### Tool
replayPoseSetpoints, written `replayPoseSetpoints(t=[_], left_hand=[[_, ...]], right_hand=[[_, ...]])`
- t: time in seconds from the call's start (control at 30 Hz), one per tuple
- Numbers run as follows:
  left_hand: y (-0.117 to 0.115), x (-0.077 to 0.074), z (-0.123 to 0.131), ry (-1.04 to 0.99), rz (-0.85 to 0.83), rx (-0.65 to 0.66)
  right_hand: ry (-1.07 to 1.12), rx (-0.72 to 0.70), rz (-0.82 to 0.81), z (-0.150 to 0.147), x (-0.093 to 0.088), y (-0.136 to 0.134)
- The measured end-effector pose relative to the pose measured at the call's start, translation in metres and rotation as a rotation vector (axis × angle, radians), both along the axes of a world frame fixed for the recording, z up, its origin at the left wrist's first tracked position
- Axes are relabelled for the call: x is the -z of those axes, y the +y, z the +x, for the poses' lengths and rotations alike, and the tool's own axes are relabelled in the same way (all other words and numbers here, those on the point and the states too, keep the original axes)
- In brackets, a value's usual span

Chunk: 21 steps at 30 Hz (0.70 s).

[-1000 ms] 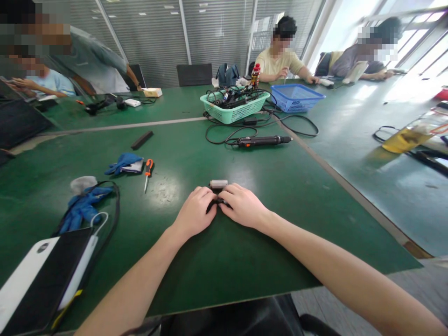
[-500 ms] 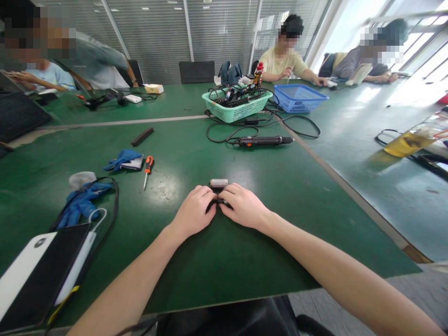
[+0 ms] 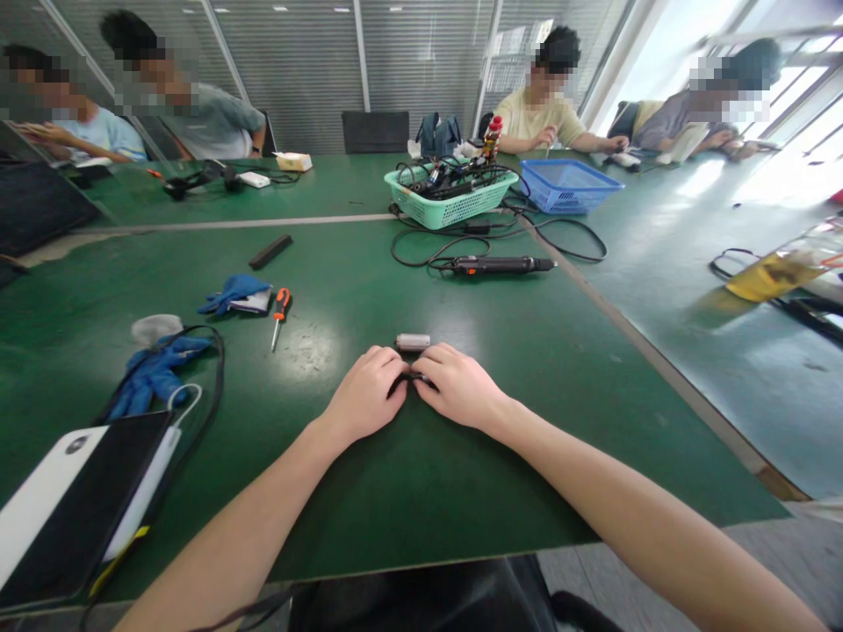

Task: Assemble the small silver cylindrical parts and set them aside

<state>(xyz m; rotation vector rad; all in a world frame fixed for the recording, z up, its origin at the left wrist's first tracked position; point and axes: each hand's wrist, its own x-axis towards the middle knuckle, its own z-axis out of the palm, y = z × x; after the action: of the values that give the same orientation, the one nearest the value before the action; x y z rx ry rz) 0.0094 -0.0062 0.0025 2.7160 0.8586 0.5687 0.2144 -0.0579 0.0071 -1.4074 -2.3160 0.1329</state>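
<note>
My left hand (image 3: 365, 395) and my right hand (image 3: 457, 384) rest knuckles-up on the green table (image 3: 421, 491), fingertips meeting. Both are curled round a small black part (image 3: 409, 378) that shows only in the gap between them. Just beyond the fingers lies a short silver cylinder (image 3: 413, 341), untouched.
An orange-handled screwdriver (image 3: 279, 316) and blue gloves (image 3: 234, 294) lie to the left, a phone on a white power bank (image 3: 72, 509) at the near left. Farther back are an electric screwdriver (image 3: 497, 263), a teal basket (image 3: 451, 197) and a blue basket (image 3: 566, 184). Several people sit at the far side.
My hands have stayed put on the black part. The view shifted slightly, and the person at the far left has sat back.
</note>
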Motion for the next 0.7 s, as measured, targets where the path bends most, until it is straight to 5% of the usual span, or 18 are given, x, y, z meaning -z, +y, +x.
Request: replayPoseSetpoints(t=[0.7], left_hand=[[-0.0011,-0.002,0.0012,0.0,0.007,0.001]], right_hand=[[-0.064,0.017,0.026,0.0005,0.0021,-0.0002]])
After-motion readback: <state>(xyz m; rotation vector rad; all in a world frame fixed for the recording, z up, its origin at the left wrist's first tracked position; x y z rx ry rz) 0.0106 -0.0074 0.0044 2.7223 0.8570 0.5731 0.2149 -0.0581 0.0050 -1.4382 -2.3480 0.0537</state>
